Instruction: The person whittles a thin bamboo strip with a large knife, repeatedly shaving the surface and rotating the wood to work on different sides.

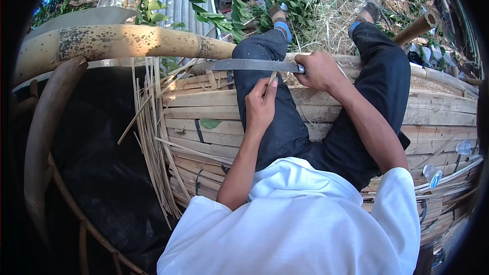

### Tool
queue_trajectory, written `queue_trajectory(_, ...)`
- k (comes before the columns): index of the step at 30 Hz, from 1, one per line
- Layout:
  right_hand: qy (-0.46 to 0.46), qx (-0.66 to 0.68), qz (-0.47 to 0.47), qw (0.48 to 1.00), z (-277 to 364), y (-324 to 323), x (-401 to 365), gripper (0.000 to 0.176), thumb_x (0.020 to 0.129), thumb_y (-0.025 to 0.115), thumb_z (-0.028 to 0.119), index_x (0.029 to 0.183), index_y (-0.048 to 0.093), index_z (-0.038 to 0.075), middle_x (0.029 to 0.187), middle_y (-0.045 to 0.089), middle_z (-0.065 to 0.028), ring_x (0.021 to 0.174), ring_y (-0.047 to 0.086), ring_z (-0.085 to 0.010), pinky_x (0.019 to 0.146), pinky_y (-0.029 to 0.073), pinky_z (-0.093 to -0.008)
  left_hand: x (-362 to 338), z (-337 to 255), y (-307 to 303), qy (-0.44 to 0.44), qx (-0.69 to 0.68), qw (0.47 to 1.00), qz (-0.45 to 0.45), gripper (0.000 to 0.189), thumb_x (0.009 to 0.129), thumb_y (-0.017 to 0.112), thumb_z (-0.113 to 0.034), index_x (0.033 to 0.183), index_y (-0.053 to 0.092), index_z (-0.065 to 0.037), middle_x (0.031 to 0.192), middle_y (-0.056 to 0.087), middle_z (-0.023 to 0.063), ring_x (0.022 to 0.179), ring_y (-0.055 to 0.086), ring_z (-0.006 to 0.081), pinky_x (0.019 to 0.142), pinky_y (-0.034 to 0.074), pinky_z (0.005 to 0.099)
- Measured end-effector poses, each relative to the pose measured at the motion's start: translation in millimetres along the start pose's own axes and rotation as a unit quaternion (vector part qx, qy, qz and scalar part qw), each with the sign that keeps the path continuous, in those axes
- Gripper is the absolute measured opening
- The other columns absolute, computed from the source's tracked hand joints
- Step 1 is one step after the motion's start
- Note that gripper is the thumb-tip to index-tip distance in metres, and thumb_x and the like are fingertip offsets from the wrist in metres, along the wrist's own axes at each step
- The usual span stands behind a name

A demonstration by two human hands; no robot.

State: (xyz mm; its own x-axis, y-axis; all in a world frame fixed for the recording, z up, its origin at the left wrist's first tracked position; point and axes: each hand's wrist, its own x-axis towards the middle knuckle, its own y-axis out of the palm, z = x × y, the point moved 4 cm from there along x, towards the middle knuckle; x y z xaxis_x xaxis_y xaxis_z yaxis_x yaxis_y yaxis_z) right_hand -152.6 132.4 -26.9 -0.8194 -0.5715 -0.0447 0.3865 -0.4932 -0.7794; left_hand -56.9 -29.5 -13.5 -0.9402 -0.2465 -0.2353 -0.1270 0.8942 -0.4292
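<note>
My right hand (321, 71) is closed around the handle of a machete (249, 65), whose long grey blade points left across my thigh. The handle is mostly hidden in my fist. Just below the blade, my left hand (261, 104) pinches a thin bamboo strip (272, 78) between thumb and fingers. The strip's upper end reaches the blade's lower edge in this view. Both hands are over my dark trousers (277, 132), in front of the white shirt.
I sit on a bamboo slat bench (204, 132). Several thin bamboo strips (153, 142) lie at its left end. A thick bamboo pole (127, 40) crosses at upper left, above a black sheet (97, 158). Plastic cups (432, 175) lie at right; leafy branches (290, 10) lie ahead.
</note>
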Motion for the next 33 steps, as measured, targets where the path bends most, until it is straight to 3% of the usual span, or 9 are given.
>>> queue_trajectory(7, 0.022, 0.004, 0.026, 0.999, 21.7, 9.1, -0.1, 0.019, 0.071, 0.061, 0.024, 0.081, 0.067, 0.008, 0.070, 0.065, -0.0190, 0.069, 0.065, -0.0362, 0.066, 0.053, -0.0462, -8.0, -10.9, 4.4, -0.041, 0.052, 0.997, -0.030, 0.028, 0.094, 0.057, -0.019, 0.110, 0.063, 0.003, 0.073, 0.064, 0.0110, 0.064, 0.055, 0.0100, 0.060, 0.045, 0.0282)
queue_trajectory(12, 0.024, 0.003, 0.062, 0.998, 17.5, 1.1, -0.1, 0.021, 0.070, 0.062, 0.023, 0.083, 0.069, 0.007, 0.074, 0.066, -0.0199, 0.072, 0.066, -0.0366, 0.067, 0.053, -0.0457, -13.7, -21.0, 6.7, 0.110, 0.090, 0.986, -0.088, 0.029, 0.094, 0.056, -0.019, 0.113, 0.062, 0.004, 0.091, 0.067, 0.0227, 0.078, 0.067, 0.0214, 0.068, 0.049, 0.0325)
queue_trajectory(14, 0.018, 0.002, 0.073, 0.997, 14.8, 3.2, 2.0, 0.022, 0.070, 0.062, 0.022, 0.084, 0.069, 0.006, 0.075, 0.067, -0.0200, 0.073, 0.066, -0.0367, 0.068, 0.054, -0.0455, -14.0, -18.8, 5.1, 0.091, 0.091, 0.988, -0.083, 0.029, 0.094, 0.056, -0.019, 0.111, 0.063, 0.004, 0.091, 0.068, 0.0225, 0.079, 0.067, 0.0214, 0.068, 0.049, 0.0324)
queue_trajectory(16, 0.125, -0.049, 0.054, 0.989, -17.9, 4.9, 13.5, 0.023, 0.072, 0.062, 0.021, 0.085, 0.069, 0.003, 0.077, 0.067, -0.0196, 0.074, 0.067, -0.0354, 0.069, 0.054, -0.0450, -14.8, -20.0, 7.2, 0.079, 0.089, 0.990, -0.075, 0.029, 0.094, 0.056, -0.019, 0.110, 0.063, 0.005, 0.091, 0.068, 0.0223, 0.080, 0.067, 0.0215, 0.069, 0.049, 0.0322)
queue_trajectory(19, 0.223, -0.078, 0.057, 0.970, -80.9, -15.2, 23.2, 0.023, 0.075, 0.060, 0.021, 0.082, 0.069, 0.000, 0.078, 0.067, -0.0216, 0.076, 0.067, -0.0350, 0.070, 0.054, -0.0444, -26.4, -23.1, -2.9, 0.137, 0.082, 0.985, -0.060, 0.033, 0.095, 0.058, -0.025, 0.112, 0.065, 0.002, 0.082, 0.067, 0.0056, 0.072, 0.056, 0.0068, 0.064, 0.045, 0.0233)
queue_trajectory(21, 0.239, 0.008, -0.035, 0.970, -71.1, -25.8, 29.7, 0.023, 0.075, 0.061, 0.021, 0.084, 0.069, 0.002, 0.077, 0.066, -0.0216, 0.074, 0.066, -0.0367, 0.070, 0.053, -0.0448, -12.2, -1.4, -11.1, -0.050, -0.036, 0.998, -0.023, 0.033, 0.096, 0.056, -0.027, 0.110, 0.065, 0.001, 0.066, 0.053, -0.0035, 0.059, 0.043, 0.0021, 0.051, 0.034, 0.0187)
queue_trajectory(22, 0.236, 0.003, -0.036, 0.971, -64.6, -29.6, 28.5, 0.023, 0.075, 0.061, 0.021, 0.084, 0.069, 0.002, 0.077, 0.066, -0.0216, 0.074, 0.066, -0.0367, 0.070, 0.053, -0.0448, -8.1, -2.3, -9.0, -0.045, -0.086, 0.995, -0.022, 0.030, 0.096, 0.055, -0.025, 0.108, 0.066, 0.000, 0.063, 0.042, -0.0071, 0.054, 0.034, 0.0019, 0.047, 0.027, 0.0202)
queue_trajectory(27, 0.049, 0.054, 0.002, 0.997, -2.6, -8.1, 5.0, 0.021, 0.074, 0.059, 0.024, 0.082, 0.068, 0.006, 0.073, 0.066, -0.0188, 0.071, 0.064, -0.0371, 0.069, 0.052, -0.0461, -5.2, -9.6, -7.7, -0.097, -0.102, 0.990, 0.022, 0.029, 0.097, 0.055, -0.026, 0.110, 0.065, -0.001, 0.063, 0.043, -0.0066, 0.054, 0.036, 0.0021, 0.047, 0.028, 0.0201)
queue_trajectory(33, 0.016, 0.000, 0.048, 0.999, 24.5, 7.6, 1.0, 0.020, 0.070, 0.062, 0.023, 0.081, 0.068, 0.008, 0.071, 0.066, -0.0183, 0.071, 0.065, -0.0362, 0.067, 0.052, -0.0460, -6.3, -6.7, -3.2, -0.054, -0.075, 0.996, 0.005, 0.028, 0.096, 0.055, -0.025, 0.107, 0.066, -0.001, 0.062, 0.044, -0.0057, 0.055, 0.037, 0.0025, 0.048, 0.029, 0.0207)
